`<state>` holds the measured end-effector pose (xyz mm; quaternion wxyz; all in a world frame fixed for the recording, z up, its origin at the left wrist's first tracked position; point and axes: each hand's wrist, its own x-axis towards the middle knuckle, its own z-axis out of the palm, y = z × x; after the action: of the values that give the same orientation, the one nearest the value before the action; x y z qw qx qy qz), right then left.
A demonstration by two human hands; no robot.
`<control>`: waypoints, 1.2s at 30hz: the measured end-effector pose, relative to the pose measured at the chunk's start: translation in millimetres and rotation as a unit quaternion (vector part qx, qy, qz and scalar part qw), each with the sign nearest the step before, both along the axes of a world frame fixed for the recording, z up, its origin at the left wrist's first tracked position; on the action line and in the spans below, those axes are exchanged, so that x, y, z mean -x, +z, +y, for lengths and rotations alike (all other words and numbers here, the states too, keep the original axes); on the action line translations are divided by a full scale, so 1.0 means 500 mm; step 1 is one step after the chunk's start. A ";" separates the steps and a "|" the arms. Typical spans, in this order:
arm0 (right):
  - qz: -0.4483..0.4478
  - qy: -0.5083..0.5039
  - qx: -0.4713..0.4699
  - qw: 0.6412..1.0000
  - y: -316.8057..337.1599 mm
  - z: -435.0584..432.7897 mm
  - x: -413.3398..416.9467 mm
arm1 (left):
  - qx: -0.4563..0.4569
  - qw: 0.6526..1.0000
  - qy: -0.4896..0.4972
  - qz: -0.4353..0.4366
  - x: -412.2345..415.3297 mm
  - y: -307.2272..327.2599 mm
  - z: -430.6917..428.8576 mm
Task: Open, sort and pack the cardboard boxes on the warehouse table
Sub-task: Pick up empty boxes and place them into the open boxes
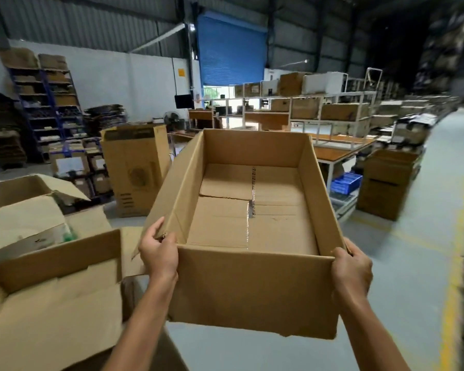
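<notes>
Left grip: the left hand is clamped on the near-left corner of the empty box, thumb over the rim, fingers on the outside wall.
Right grip: the right hand wraps the near-right corner the same way, closed firmly on the cardboard.
Box position: held in the air in front of the person, mouth up, tilted slightly away, above the grey floor; it touches nothing else.
Inside: bare, with only the folded bottom flaps and a seam down the middle showing.
Step in hand: probably carrying it to a packing spot.
Doing it well: keep both corners level so the thin walls do not buckle.
Neighbours: the open box at lower left sits close, so swing clear of its raised flap.
Beyond: the tall carton stands well apart.
</notes>
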<state>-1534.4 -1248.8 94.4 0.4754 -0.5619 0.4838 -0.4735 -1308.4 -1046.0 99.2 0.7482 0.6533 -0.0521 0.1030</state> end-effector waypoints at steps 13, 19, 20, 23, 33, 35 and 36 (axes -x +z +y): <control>0.115 0.007 -0.001 0.993 -0.103 -0.466 -0.221 | -0.028 0.994 -0.006 0.108 -0.207 -0.156 -0.436; 0.153 0.029 -0.018 0.988 -0.150 -0.629 -0.319 | -0.076 0.990 -0.019 0.118 -0.298 -0.194 -0.576; 0.154 0.035 -0.022 0.987 -0.157 -0.651 -0.338 | -0.082 0.989 -0.019 0.119 -0.318 -0.198 -0.594; 0.160 0.055 -0.028 0.985 -0.178 -0.714 -0.410 | -0.097 0.987 0.004 0.124 -0.384 -0.207 -0.645; 0.160 0.145 -0.045 0.975 -0.225 -0.952 -0.729 | -0.108 0.974 0.130 0.151 -0.592 -0.240 -0.818; 0.167 0.166 -0.055 0.970 -0.229 -0.995 -0.793 | -0.111 0.968 0.159 0.158 -0.629 -0.241 -0.846; 0.169 0.180 -0.056 0.967 -0.230 -1.014 -0.827 | -0.110 0.966 0.173 0.159 -0.650 -0.245 -0.858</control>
<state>-1121.1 -1755.6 -20.6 0.4944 -0.6841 0.4742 -0.2505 -983.2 -1474.7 -23.5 0.6416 0.7383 0.1703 0.1195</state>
